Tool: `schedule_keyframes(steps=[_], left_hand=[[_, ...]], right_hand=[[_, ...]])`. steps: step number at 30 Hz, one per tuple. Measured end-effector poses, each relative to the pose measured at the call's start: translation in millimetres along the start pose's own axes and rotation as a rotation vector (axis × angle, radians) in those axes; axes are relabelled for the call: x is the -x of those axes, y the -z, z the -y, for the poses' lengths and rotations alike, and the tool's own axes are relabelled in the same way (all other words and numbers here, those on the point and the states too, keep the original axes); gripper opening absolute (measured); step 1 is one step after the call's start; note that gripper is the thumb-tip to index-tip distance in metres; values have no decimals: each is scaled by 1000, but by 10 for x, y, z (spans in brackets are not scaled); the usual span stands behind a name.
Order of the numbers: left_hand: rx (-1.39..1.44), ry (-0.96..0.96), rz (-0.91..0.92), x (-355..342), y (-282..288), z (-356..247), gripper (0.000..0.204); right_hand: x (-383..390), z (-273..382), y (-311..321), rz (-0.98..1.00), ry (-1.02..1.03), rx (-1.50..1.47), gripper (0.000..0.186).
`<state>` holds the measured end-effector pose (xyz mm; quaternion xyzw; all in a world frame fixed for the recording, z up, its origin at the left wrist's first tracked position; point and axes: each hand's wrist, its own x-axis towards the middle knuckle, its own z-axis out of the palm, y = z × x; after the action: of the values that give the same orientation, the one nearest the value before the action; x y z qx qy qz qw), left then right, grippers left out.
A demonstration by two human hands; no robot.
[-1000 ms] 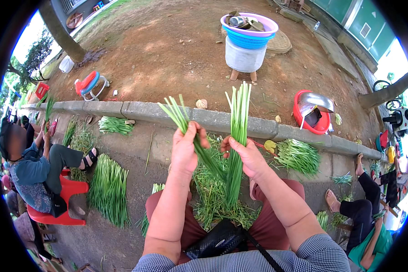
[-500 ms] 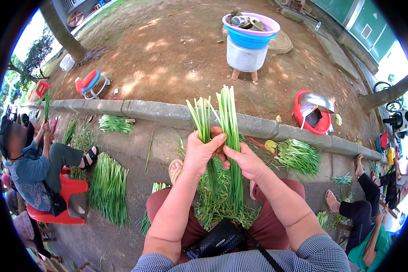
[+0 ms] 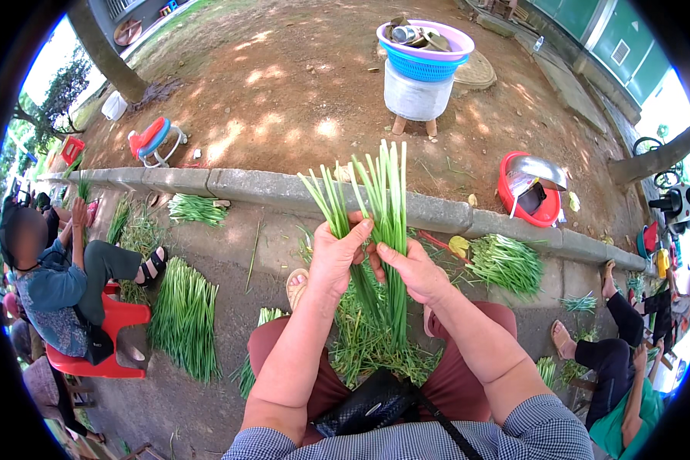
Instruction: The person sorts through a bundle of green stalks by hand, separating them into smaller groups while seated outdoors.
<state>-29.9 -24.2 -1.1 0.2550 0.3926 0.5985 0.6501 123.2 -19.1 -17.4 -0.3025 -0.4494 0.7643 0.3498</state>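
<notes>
My left hand (image 3: 341, 251) is closed round a small bunch of chives (image 3: 329, 201), its pale cut ends pointing up and fanned apart. My right hand (image 3: 412, 270) grips a thicker bunch of chives (image 3: 392, 195) close beside it. The two hands nearly meet, and some stalks cross between them. Green leaf ends hang below both hands. Beneath them, between my knees, lies a heap of loose green leaves and trimmings (image 3: 360, 330). My lap carries a black bag (image 3: 364, 405).
Sorted chives lie in a large pile (image 3: 182, 318) at left and another pile (image 3: 504, 264) at right. A stone kerb (image 3: 284, 192) runs across ahead. Beyond it stand a red basin (image 3: 529, 203) and stacked basins (image 3: 425, 57). A co-worker (image 3: 50, 268) sits at left on a red stool (image 3: 123, 322).
The stalk tops in both bunches have spread wider, and several stalks now lean between my hands. My hands have barely moved. The co-worker at left has shifted their hands.
</notes>
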Motion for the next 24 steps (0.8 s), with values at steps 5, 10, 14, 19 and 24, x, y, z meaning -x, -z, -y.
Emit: schedule_keyframes(steps=[5, 10, 14, 19, 24], left_hand=[[-1, -48, -46, -7, -40, 28, 8], [60, -35, 0, -9, -37, 28, 7], [63, -30, 18, 13, -84, 36, 7], [13, -45, -16, -21, -25, 66, 7], [-289, -166, -210, -71, 42, -115, 6]], right_hand=[[-16, 1, -28, -108, 57, -105, 21], [-27, -38, -3, -189, 62, -153, 24], [-35, -23, -17, -211, 88, -186, 25], [-30, -38, -25, -329, 168, -107, 21], [-31, 27, 116, -348, 119, -101, 20]])
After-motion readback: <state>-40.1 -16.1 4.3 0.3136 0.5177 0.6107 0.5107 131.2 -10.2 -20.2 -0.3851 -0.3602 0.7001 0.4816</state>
